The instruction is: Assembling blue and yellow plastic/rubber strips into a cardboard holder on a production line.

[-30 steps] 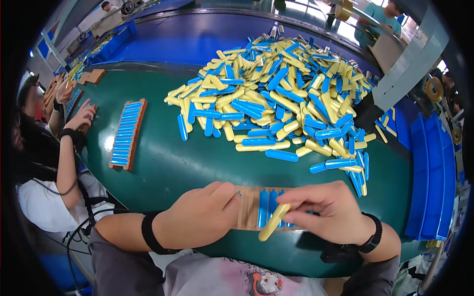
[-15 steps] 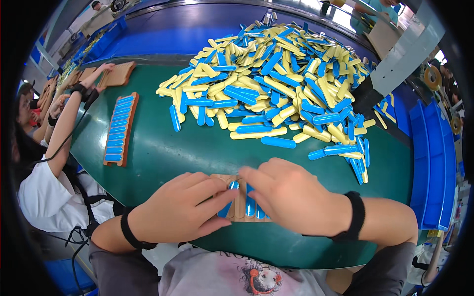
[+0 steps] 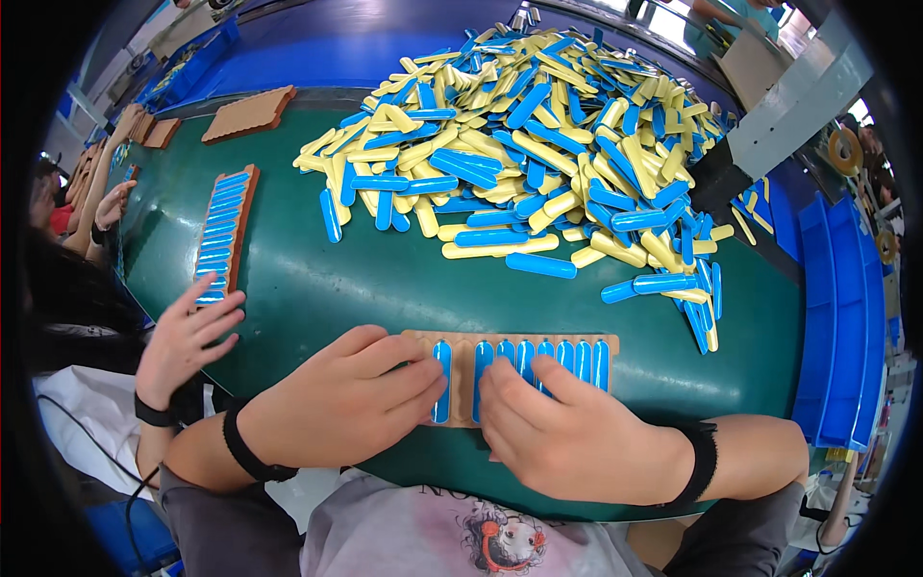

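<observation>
A brown slotted tray [image 3: 463,389] lies on the green table in front of me, with blue strips [image 3: 601,363] standing side by side in its slots. One slot, between my hands, shows bare brown. My left hand [image 3: 351,399] is closed, its fingertips pinched at the edge of the leftmost blue strip [image 3: 441,383]. Over the middle of the tray, my right hand [image 3: 582,433] has its fingers bent and covers the lower ends of several strips. Whether anything sits between those fingertips is hidden.
A large heap of blue and yellow strips [image 3: 538,163] lies ahead. At left stand a filled tray [image 3: 221,231] and an upside-down-looking brown tray [image 3: 248,113]. A co-worker's hand [image 3: 192,337] reaches near the filled tray. Blue bins [image 3: 841,317] and a grey post [image 3: 798,106] are right.
The leftmost strip, tilted before, now lies straight in its slot. My right hand has come down and nearer, uncovering the tray's right part. The co-worker's arm has drawn back from the far brown tray.
</observation>
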Motion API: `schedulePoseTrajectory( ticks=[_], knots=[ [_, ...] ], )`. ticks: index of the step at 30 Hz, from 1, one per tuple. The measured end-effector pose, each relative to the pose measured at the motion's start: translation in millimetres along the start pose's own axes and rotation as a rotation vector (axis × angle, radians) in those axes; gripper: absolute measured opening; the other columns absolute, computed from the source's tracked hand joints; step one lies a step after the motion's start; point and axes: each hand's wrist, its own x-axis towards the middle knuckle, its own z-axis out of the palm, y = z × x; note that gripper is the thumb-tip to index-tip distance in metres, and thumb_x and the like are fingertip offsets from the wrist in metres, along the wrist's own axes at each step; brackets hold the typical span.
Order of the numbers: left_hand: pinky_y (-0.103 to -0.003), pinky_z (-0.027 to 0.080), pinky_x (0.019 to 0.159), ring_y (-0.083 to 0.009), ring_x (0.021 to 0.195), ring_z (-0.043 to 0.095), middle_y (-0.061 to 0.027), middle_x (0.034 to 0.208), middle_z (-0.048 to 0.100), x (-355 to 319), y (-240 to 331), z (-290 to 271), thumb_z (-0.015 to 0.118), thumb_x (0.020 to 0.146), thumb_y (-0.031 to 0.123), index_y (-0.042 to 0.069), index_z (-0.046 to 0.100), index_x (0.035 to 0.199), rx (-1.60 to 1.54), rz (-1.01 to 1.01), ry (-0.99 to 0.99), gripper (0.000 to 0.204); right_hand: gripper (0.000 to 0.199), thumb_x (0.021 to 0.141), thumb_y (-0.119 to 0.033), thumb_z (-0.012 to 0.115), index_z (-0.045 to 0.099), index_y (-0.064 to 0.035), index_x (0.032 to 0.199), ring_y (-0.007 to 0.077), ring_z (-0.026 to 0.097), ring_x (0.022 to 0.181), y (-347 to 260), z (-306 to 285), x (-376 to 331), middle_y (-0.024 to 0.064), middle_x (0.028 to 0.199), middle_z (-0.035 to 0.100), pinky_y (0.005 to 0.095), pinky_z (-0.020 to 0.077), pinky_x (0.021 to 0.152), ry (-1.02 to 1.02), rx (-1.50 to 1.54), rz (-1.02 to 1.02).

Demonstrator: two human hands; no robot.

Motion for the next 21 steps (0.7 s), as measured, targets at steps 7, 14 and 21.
schedulePoseTrajectory(
  ticks=[7,14,21],
  knots=[
    [-0.036,0.047,0.082,-0.0229,0.101,0.056,-0.0037,0.105,0.062,6,-15,-1,0.075,0.067,0.014,0.005,0.066,0.097,-0.185,0.013,-0.014,0.032,0.036,0.073,-0.027,0.067,0.064,0.0027,0.093,0.0279,0.054,0.102,12,-7,4,0.0139,0.101,0.061,0.0386,0.0470,0.082,-0.069,0.159,0.072],
    [-0.037,0.045,0.088,-0.0261,0.103,0.055,-0.0044,0.106,0.062,42,-41,-11,0.072,0.073,0.009,0.006,0.063,0.102,-0.016,-0.096,0.107,0.030,0.015,0.068,-0.008,0.068,0.062,-0.0022,0.081,0.0278,0.055,0.087,98,36,-11,0.0096,0.085,0.057,0.0368,0.0484,0.074,0.023,0.234,0.359],
    [-0.037,0.047,0.080,-0.0260,0.092,0.056,-0.0061,0.094,0.061,55,-79,18,0.067,0.076,0.015,0.006,0.064,0.090,0.094,-0.174,-0.055,0.017,0.010,0.071,0.002,0.059,0.063,-0.0007,0.080,0.0317,0.058,0.076,102,28,-6,0.0128,0.074,0.057,0.0409,0.0487,0.069,0.053,0.402,0.366]
  ],
)
